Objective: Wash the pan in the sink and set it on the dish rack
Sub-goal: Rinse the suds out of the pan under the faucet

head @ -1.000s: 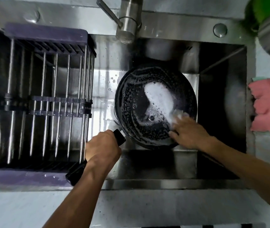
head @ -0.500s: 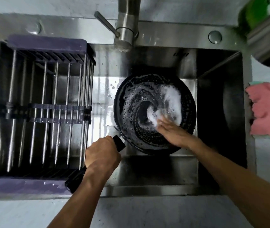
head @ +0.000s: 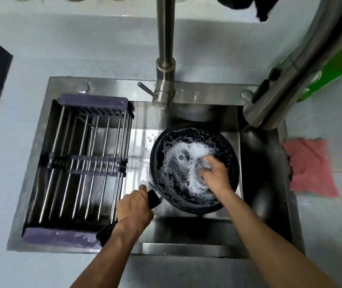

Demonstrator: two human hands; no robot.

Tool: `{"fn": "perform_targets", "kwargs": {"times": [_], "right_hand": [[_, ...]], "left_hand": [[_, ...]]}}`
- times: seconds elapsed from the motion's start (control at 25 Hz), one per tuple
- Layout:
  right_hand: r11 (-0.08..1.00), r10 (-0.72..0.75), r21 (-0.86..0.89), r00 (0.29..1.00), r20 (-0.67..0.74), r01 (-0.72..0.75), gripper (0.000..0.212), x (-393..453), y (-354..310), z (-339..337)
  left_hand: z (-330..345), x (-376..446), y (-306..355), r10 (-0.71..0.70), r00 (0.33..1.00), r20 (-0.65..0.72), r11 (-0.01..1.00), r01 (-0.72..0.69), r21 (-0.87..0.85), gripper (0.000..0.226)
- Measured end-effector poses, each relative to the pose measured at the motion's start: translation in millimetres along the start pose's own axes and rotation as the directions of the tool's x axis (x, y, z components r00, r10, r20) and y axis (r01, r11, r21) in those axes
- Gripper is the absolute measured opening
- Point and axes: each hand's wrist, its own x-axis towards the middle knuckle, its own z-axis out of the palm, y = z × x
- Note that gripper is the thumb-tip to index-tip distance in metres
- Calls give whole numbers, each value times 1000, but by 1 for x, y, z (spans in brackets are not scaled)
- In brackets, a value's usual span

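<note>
A: What are the fingers doing?

B: The fingers of the right hand (head: pixel 214 175) are curled down around a small pale scrubbing sponge (head: pixel 203 164), which is wet and grey-white. They press it onto the inside bottom of the round black frying pan (head: pixel 194 170). Most of the sponge is hidden under the fingers, so I cannot tell its full shape.

A: And the other hand?

B: The left hand (head: pixel 134 208) is closed around the black handle of the pan (head: pixel 153 199). The fingers wrap the handle tightly together, and the thumb lies along the top, pointing toward the pan. The end of the handle comes out below the wrist.

A: Where is the pan?

B: It is inside the stainless steel sink (head: pixel 197 229), in the right part of the basin, and it looks a little tilted toward the person. White foam (head: pixel 186 161) with many bubbles covers the middle of its inside.

A: What is around it?

B: To the left, across the sink, sits the dish rack with steel rods and purple plastic ends (head: pixel 82 163). Nothing stands on it. Behind the pan rises the tall steel faucet (head: pixel 165 65). On the counter at the right lies a pink cloth (head: pixel 309 167), and above it a green bottle (head: pixel 332 67) is partly hidden by a blurred steel tube (head: pixel 303 65) near the camera.
</note>
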Motion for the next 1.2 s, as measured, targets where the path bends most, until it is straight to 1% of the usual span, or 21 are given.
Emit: {"fn": "perform_targets", "kwargs": {"times": [0.04, 0.08, 0.12, 0.2, 0.24, 0.28, 0.32, 0.4, 0.44, 0.52, 0.6, 0.68, 0.76, 0.8, 0.88, 0.92, 0.96, 1.04, 1.08, 1.12, 1.2], "right_hand": [[988, 40, 148, 999, -16, -37, 40, -9, -14, -16], [970, 64, 234, 998, -24, -57, 38, -17, -25, -29], [957, 82, 281, 996, -25, -72, 36, -26, -36, -42], [941, 98, 325, 995, -10, -90, 33, -40, -57, -58], [937, 100, 338, 995, -7, -92, 34, -44, -66, -64], [931, 106, 353, 994, -4, -98, 34, -47, -74, -67], [924, 105, 370, 995, -5, -95, 34, -50, -80, -69], [922, 100, 377, 995, -23, -84, 32, -57, -84, -74], [921, 101, 379, 995, -26, -83, 30, -61, -85, -75], [916, 105, 393, 993, -44, -80, 29, -69, -84, -79], [897, 131, 430, 990, -48, -98, 31, -70, -85, -81], [882, 130, 462, 990, -49, -93, 20, -63, -91, -78], [871, 139, 483, 988, -63, -92, 6, -57, -105, -74], [862, 143, 499, 988, -66, -91, 6, -54, -110, -70], [832, 154, 549, 984, -90, -79, 16, -49, -117, -68], [805, 162, 589, 981, -106, -69, 13, -50, -120, -68], [762, 150, 646, 983, -103, -48, 6, -53, -120, -66], [701, 150, 713, 982, -117, -22, 13, -63, -120, -67], [704, 167, 710, 977, -131, -25, 20, -69, -123, -68], [770, 164, 638, 972, -170, -18, 25, -66, -117, -70], [891, 68, 452, 970, -235, 47, 22, -60, -112, -76]], "left_hand": [[-17, -8, -2, 28, 999, -46, 999, -29, -20, 46], [-38, -12, -3, 66, 983, -169, 995, -78, -67, 43], [-66, -14, -3, 97, 935, -341, 983, -144, -115, 38], [-132, -3, 1, 180, 713, -677, 956, -290, -52, 39], [-163, 8, 8, 232, 627, -743, 952, -302, 42, 44], [-188, 21, 15, 296, 607, -738, 946, -294, 137, 48], [-204, 33, 19, 346, 651, -676, 937, -274, 215, 49], [-215, 45, 22, 393, 807, -441, 911, -279, 303, 43], [-214, 47, 18, 389, 857, -337, 900, -275, 339, 41], [-215, 43, 11, 396, 861, -320, 887, -267, 377, 40], [-212, 30, 12, 372, 812, -450, 917, -246, 315, 39], [-184, 3, 22, 272, 747, -607, 930, -367, -34, 34], [-148, -29, 45, 160, 812, -561, 763, -463, -452, 32], [-131, -38, 59, 164, 841, -515, 673, -477, -565, 32], [-108, -35, 95, 232, 837, -496, 541, -535, -649, 30], [-106, -29, 115, 270, 814, -514, 477, -577, -663, 33], [-105, -21, 133, 286, 821, -494, 435, -571, -696, 37], [-116, -5, 159, 255, 885, -389, 352, -460, -815, 42], [-119, 4, 165, 218, 934, -283, 255, -334, -907, 38], [-125, 5, 168, 187, 967, -172, 129, -197, -972, 32], [-131, -8, 174, 115, 993, -37, -35, -33, -999, 29]]}}
